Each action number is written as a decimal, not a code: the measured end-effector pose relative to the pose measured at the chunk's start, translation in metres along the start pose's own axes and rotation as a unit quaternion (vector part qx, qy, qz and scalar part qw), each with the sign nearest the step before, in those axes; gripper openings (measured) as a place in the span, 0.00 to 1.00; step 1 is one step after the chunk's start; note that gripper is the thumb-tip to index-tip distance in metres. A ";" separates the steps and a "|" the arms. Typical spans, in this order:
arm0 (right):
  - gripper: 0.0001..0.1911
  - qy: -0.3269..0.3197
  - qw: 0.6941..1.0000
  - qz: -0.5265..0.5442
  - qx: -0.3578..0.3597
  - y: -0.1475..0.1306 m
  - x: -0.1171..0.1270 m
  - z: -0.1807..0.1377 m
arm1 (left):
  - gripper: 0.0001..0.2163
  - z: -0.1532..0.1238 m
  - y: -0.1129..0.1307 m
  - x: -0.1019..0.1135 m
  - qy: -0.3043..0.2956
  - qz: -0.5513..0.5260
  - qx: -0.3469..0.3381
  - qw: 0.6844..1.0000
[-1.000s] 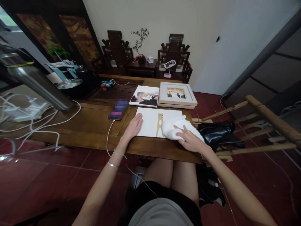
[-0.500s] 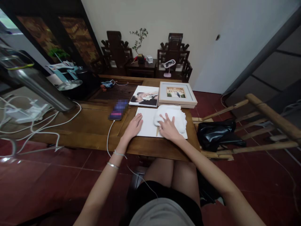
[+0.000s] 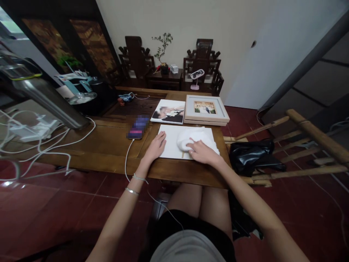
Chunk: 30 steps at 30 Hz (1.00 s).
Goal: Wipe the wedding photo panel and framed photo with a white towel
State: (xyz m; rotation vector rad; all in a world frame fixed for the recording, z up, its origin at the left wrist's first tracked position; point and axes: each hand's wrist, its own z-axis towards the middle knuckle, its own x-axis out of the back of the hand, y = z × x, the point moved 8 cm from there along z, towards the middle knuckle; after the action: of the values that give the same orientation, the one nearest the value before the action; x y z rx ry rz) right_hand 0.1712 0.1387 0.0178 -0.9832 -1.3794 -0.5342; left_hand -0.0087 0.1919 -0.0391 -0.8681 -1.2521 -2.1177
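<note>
Under both hands on the counter [image 3: 109, 142] lies a white board [image 3: 170, 143]. Left hand [image 3: 156, 145], fingers flat and released, pins its edge; right hand [image 3: 201, 153] has dragged the cloth [image 3: 191, 137] nearer, fingers pressing it, apparently mid-wipe.

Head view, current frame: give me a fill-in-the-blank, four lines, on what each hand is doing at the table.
1. The right hand presses a white ____ onto the white panel.
2. The left hand lies flat on the panel's ____ edge.
3. The phone left of the panel has a white ____ plugged into it.
4. The framed photo lies ____ the panel, farther from the person.

Missing words: cloth; left; cable; behind
</note>
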 end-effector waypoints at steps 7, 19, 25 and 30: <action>0.22 0.088 0.994 -0.035 -0.058 -0.002 -0.006 0.063 | 0.21 0.000 -0.002 -0.001 0.006 -0.011 0.004 1.000; 0.18 0.009 0.989 -0.062 0.136 -0.072 -0.031 -0.033 | 0.21 0.000 0.003 0.001 0.001 -0.008 0.002 1.000; 0.17 -0.015 0.993 -0.006 0.115 -0.047 -0.015 -0.018 | 0.21 0.000 0.001 0.000 0.004 -0.009 0.003 1.000; 0.20 0.051 0.998 -0.022 0.007 -0.014 -0.005 0.042 | 0.21 0.000 -0.001 -0.001 0.003 -0.020 0.007 1.000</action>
State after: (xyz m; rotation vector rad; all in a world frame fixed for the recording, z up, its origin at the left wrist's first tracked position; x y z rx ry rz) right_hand 0.1354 0.1650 0.0129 -0.9044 -1.3138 -0.5992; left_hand -0.0090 0.1925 -0.0402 -0.8355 -1.2900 -2.1376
